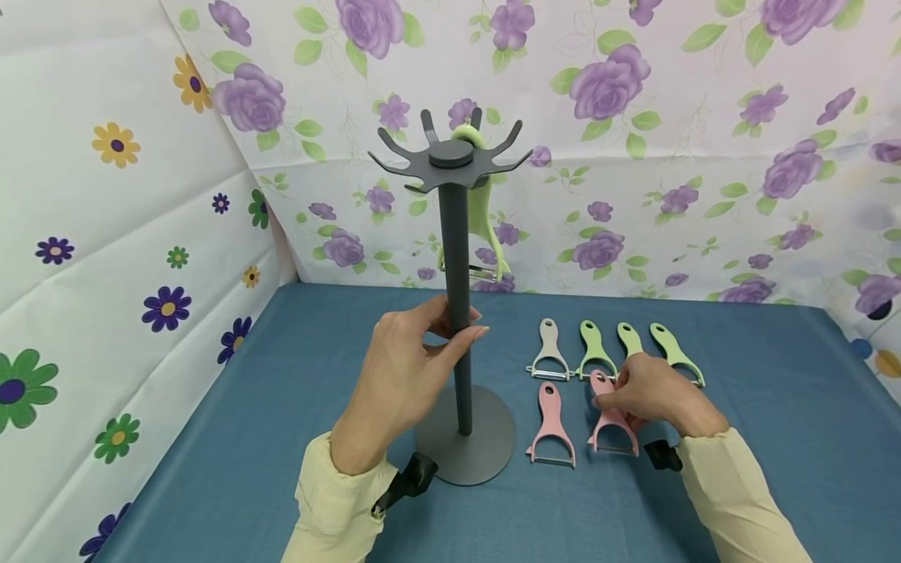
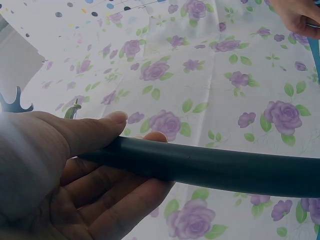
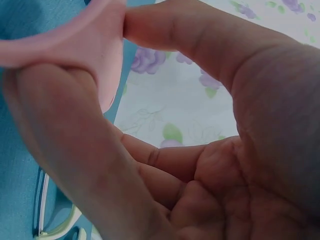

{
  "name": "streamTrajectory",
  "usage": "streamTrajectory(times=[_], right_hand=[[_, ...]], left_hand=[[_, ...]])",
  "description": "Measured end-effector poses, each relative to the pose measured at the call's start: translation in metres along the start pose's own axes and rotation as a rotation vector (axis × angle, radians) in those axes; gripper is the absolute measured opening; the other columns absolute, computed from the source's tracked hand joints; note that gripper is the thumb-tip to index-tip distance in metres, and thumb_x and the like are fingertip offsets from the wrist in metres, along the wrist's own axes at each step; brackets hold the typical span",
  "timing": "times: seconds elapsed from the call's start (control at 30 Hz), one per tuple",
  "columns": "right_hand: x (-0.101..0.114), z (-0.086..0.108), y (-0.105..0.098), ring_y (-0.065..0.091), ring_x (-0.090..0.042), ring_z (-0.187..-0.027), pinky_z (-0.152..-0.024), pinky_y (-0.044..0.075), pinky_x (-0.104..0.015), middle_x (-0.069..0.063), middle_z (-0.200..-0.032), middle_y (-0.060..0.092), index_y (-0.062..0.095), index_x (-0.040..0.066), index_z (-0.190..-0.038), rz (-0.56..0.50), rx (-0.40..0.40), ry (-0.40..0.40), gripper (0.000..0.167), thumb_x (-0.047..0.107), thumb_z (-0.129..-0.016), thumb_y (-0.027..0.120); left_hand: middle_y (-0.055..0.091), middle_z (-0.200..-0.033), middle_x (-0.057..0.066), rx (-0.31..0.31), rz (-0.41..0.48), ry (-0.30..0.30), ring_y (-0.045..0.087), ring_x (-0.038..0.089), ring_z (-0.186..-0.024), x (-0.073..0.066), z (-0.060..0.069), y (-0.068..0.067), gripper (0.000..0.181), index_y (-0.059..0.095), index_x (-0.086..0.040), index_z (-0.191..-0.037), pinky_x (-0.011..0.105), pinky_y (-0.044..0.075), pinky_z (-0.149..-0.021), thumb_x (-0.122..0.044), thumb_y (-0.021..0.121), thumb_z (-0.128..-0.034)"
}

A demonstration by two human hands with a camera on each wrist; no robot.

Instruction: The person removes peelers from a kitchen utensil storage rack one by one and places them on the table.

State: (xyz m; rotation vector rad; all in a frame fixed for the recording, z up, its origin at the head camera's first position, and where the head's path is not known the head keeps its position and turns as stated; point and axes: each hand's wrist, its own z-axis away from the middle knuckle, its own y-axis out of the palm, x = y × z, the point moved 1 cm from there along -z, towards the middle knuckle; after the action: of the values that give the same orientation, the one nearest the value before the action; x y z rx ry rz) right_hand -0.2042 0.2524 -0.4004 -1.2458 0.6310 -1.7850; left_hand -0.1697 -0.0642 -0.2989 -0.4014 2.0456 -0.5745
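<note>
A dark grey utensil stand has a ring of upturned hooks (image 1: pixel 424 166) on top, a slim pole (image 1: pixel 454 242) and a round base (image 1: pixel 486 450). My left hand (image 1: pixel 394 371) grips the pole about midway, thumb and fingers around it. From a rear hook hangs a green peeler (image 1: pixel 481 215), partly behind the pole. My right hand (image 1: pixel 658 395) pinches a pink peeler (image 1: pixel 604 383) between thumb and index finger at its handle; the right wrist view shows this pink handle (image 3: pixel 107 50) close up. Another pink peeler (image 1: pixel 551 414) lies to its left, between the stand and that hand.
Behind the pink peelers lie a pale beige peeler (image 1: pixel 549 340) and three green ones, including one at the right end (image 1: pixel 669 344); my right hand partly covers the third in that row. A blue cloth (image 1: pixel 246 469) covers the table. Flowered sheets (image 1: pixel 669 195) stand behind and left.
</note>
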Motion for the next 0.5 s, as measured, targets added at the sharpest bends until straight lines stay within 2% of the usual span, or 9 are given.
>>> streamTrajectory(times=[0.5], right_hand=[[-0.0019, -0.0022, 0.0011, 0.068, -0.017, -0.056, -0.055, 0.055, -0.033, -0.007, -0.060, 0.068, 0.063, 0.007, -0.066, 0.003, 0.029, 0.005, 0.032, 0.027, -0.088, 0.078]], left_hand=[[0.075, -0.083, 0.000, -0.004, 0.004, -0.003, 0.071, 0.006, -0.079, 0.0000, 0.0004, 0.0000, 0.013, 0.074, -0.014, -0.105, 0.019, 0.061, -0.069, -0.023, 0.073, -0.0962]])
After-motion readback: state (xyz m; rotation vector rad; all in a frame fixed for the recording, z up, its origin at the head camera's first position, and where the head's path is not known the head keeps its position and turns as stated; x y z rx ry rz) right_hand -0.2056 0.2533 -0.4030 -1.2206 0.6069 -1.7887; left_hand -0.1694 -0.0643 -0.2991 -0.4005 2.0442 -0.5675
